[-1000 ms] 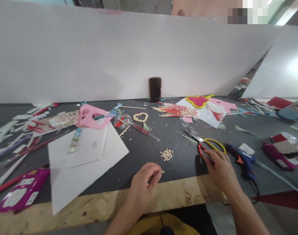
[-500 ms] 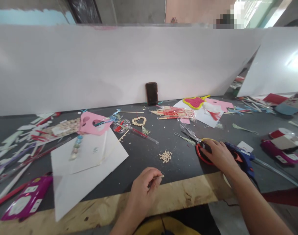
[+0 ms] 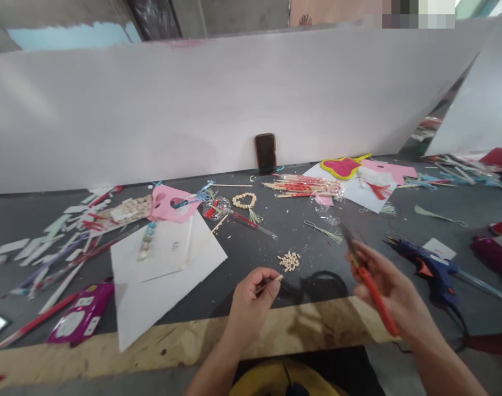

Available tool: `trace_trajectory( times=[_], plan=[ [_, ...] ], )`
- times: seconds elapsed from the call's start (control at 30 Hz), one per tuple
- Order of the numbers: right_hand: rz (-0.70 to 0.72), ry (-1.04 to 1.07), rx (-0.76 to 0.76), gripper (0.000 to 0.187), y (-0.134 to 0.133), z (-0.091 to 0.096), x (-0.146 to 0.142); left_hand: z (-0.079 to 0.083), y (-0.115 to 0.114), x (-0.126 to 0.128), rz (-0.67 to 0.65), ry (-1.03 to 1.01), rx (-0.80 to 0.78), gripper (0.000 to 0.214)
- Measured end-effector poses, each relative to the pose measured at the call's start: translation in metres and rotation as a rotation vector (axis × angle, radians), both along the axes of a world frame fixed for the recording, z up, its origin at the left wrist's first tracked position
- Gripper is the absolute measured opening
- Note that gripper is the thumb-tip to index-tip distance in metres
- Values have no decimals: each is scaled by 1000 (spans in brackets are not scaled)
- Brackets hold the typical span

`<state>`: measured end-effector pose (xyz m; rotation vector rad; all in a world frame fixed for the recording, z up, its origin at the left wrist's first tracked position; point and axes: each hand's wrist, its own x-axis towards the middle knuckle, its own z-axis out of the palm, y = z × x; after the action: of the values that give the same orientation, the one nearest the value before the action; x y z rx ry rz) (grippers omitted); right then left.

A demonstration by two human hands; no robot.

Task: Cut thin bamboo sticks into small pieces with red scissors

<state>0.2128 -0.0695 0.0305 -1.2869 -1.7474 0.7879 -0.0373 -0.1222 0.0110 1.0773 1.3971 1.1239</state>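
My left hand is closed in a pinch on a thin wooden stick, held just above the front edge of the dark table top. My right hand is wrapped around red-handled scissors, lifted off the table with the dark blades pointing up and away; the hand is blurred by motion. A small heap of wooden beads lies between the two hands, slightly farther back.
A blue glue gun lies right of my right hand. White paper sheets and a purple packet lie at left. A bead heart, a stick bundle and a phone stand farther back, before a white board.
My right hand took hold of the scissors lying on the table and lifted them toward me. My left hand kept its pinch on the stick.
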Motion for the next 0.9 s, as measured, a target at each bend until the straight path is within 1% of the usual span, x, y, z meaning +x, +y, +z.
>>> trace_trajectory(
  times=[0.13, 0.27, 0.33, 0.43, 0.53, 0.77, 0.83, 0.9],
  plan=[
    [169, -279, 43, 65, -21, -4, -27, -3, 3, 1, 64, -164, -16, 22],
    [274, -380, 36, 64, -34, -17, -42, -5, 4, 0, 85, -349, -33, 22],
    [288, -416, 39, 63, -37, -24, -46, -5, 4, 0, 93, -390, -39, 22],
    [289, -447, 37, 63, -39, -29, -48, -5, 3, 1, 102, -384, -36, 23],
    [294, -465, 54, 62, -39, -28, -49, -5, 2, 3, 93, -367, -19, 24],
    [296, -483, 147, 58, -42, -27, -50, -3, 1, 5, 49, -339, 10, 21],
    [289, -466, 151, 56, -43, -28, -49, -3, 1, 5, 39, -330, 22, 20],
    [263, -437, 123, 58, -44, -29, -49, -4, 1, 5, 36, -318, 33, 20]
  ],
)
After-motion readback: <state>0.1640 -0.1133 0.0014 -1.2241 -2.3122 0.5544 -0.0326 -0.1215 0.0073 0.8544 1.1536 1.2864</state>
